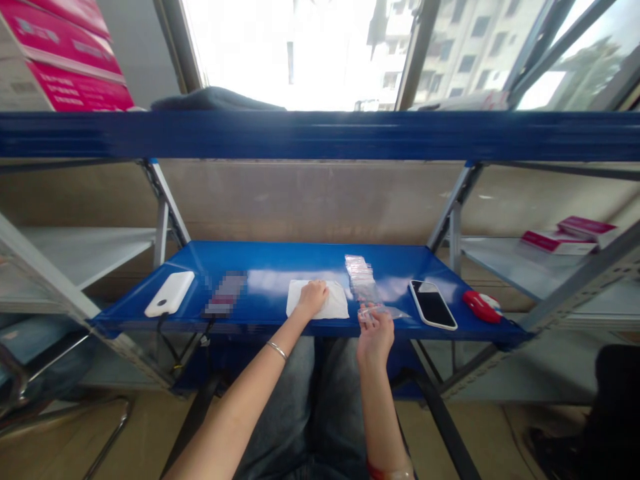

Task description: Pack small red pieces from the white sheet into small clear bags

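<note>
The left hand (313, 298) pressed flat on a white rectangular cloth (317, 299), mid-wipe seemingly. Just beside it, the right hand (375, 331) pinched a small clear plastic piece (369, 311); cleaning that probably comes next, calling for steadiness.

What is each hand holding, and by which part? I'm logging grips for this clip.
The right hand pinches a small clear plastic piece by its near end. The left hand rests on the white cloth, holding nothing.

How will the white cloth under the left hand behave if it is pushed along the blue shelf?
The white cloth looks thin and flat, so it is probably light and floppy. Under the left hand it may wrinkle, or slide easily, since the blue shelf looks smooth.
</note>
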The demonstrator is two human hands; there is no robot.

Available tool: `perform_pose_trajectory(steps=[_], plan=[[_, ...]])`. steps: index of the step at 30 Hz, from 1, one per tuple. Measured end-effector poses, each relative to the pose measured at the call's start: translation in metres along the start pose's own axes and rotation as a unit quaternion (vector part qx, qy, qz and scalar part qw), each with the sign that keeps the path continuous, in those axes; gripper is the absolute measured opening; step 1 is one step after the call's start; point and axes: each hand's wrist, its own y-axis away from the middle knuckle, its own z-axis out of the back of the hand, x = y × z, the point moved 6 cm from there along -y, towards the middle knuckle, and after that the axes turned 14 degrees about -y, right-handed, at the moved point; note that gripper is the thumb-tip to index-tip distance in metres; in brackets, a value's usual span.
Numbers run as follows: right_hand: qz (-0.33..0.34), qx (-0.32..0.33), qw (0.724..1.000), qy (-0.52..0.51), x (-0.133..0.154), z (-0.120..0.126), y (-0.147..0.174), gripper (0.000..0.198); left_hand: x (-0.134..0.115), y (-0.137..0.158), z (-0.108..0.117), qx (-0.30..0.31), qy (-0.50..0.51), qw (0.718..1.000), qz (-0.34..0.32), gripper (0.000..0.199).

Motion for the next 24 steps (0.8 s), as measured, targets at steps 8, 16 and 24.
perform_pose_trajectory(steps=[8, 16, 24], plan=[[-0.028, 0.037, 0.999, 0.006, -0.006, -0.005, 0.002, 0.038, 0.004, 0.001, 0.009, -0.023, 0.013, 1.000, 0.007, 0.030], [-0.140, 0.084, 0.986, 0.034, -0.020, -0.006, 0.002, 0.035, 0.012, 0.011, 0.022, -0.063, 0.104, 0.992, 0.037, 0.044], [-0.146, 0.071, 0.982, 0.096, -0.021, 0.004, -0.006, 0.037, 0.029, 0.017, 0.040, -0.097, 0.239, 0.961, 0.103, 0.036]])
